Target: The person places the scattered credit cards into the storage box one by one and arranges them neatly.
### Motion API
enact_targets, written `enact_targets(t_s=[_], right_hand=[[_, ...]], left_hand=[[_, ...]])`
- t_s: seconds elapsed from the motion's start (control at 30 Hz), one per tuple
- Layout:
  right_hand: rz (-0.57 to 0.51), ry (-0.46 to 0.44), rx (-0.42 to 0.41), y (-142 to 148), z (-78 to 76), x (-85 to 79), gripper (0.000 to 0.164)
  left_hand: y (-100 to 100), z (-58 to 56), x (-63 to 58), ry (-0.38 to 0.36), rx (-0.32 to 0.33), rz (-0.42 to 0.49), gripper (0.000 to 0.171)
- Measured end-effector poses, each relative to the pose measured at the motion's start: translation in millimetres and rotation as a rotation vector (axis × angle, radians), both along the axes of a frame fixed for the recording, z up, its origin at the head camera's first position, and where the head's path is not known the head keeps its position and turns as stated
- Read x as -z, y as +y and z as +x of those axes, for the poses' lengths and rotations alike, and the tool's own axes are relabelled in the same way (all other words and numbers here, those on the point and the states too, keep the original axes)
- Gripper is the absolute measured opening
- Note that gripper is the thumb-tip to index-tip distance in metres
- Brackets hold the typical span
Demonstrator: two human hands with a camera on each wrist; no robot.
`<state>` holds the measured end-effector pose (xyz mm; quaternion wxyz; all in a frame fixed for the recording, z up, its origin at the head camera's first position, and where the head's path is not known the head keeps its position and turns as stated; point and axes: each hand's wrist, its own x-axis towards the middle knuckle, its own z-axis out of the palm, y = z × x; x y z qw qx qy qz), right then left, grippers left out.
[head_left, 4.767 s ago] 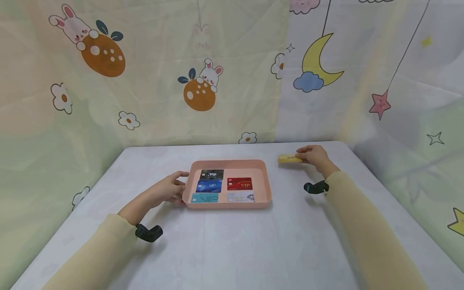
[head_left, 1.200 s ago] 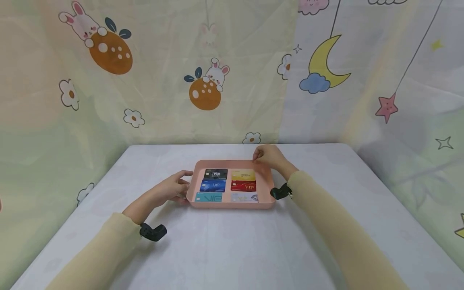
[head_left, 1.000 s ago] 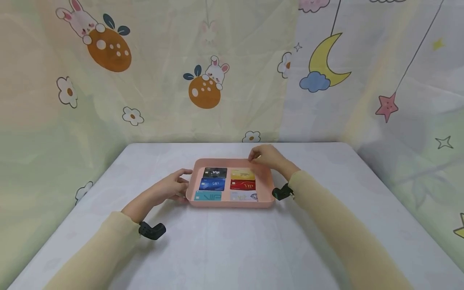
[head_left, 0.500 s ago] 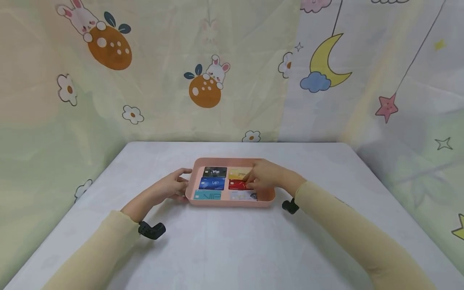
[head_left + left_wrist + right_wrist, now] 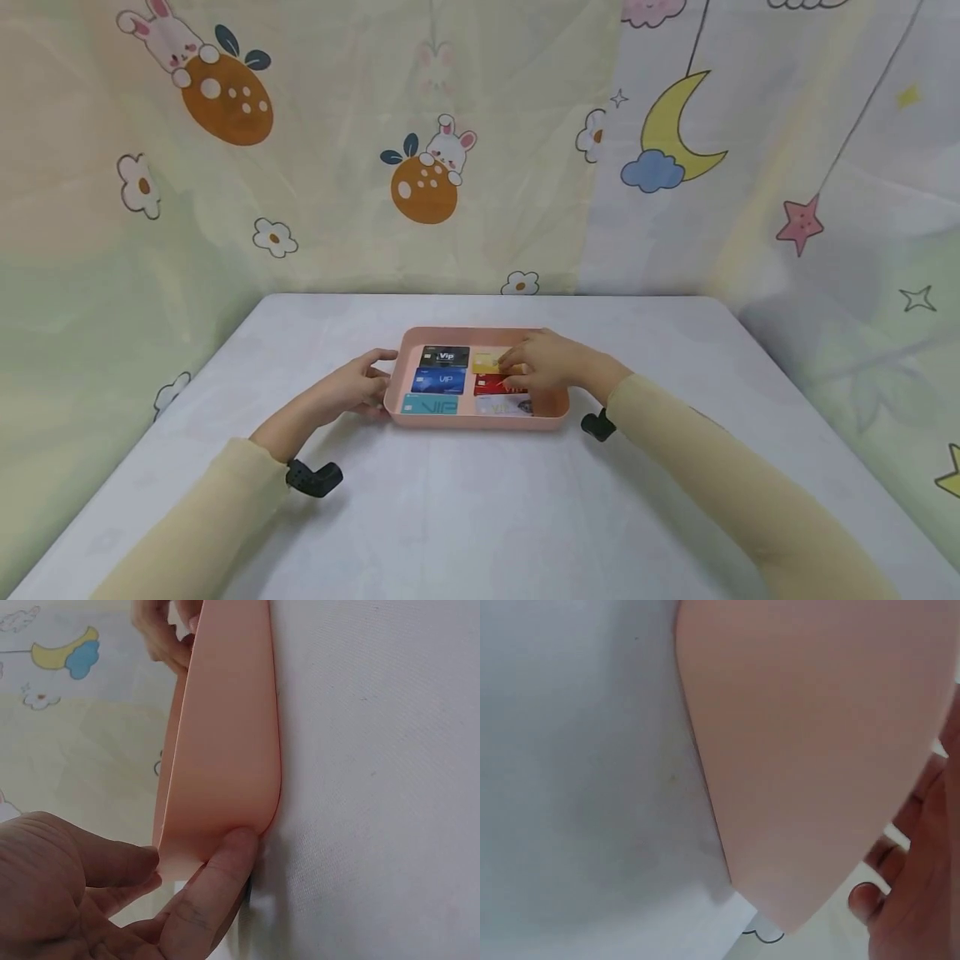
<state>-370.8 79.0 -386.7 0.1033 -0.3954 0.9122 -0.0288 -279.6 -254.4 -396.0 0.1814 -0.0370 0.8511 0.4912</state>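
A pink tray (image 5: 472,422) holds two columns of VIP cards. On its left side lie a black card (image 5: 444,357), a blue card (image 5: 438,381) and a teal card (image 5: 429,404). A yellow card (image 5: 484,363), a red card (image 5: 489,384) and a silvery card (image 5: 504,405) make up the right column. My right hand (image 5: 555,360) reaches over the right side, loosely bent fingertips right at the yellow and red cards and covering their right parts. My left hand (image 5: 347,389) touches the tray's left end from outside; in the left wrist view its fingers (image 5: 214,889) meet the pink wall.
The tray stands on a white-covered table (image 5: 480,508). A patterned cloth (image 5: 322,150) hangs behind the table and along both sides. Each wrist wears a black device (image 5: 313,479). The tray's raised wall (image 5: 802,750) hides the cards in the right wrist view.
The yellow card, earlier pinched by my right hand right of the tray, now lies above the red one. That hand has moved from the far rim down over the right column. My left hand stays.
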Motion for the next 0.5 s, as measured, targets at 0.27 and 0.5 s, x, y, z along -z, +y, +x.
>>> enact_targets(t_s=[0.27,0.5], right_hand=[[0.023,0.019,0.019,3,-4.4,6.8,0.052],[-0.019,0.016,-0.068,9,8.0,5.5,0.041]], left_hand=[[2,3.8,3.2,-0.011,-0.003,0.015,0.066],[1,0.8,0.4,-0.003,-0.003,-0.004,0.065]])
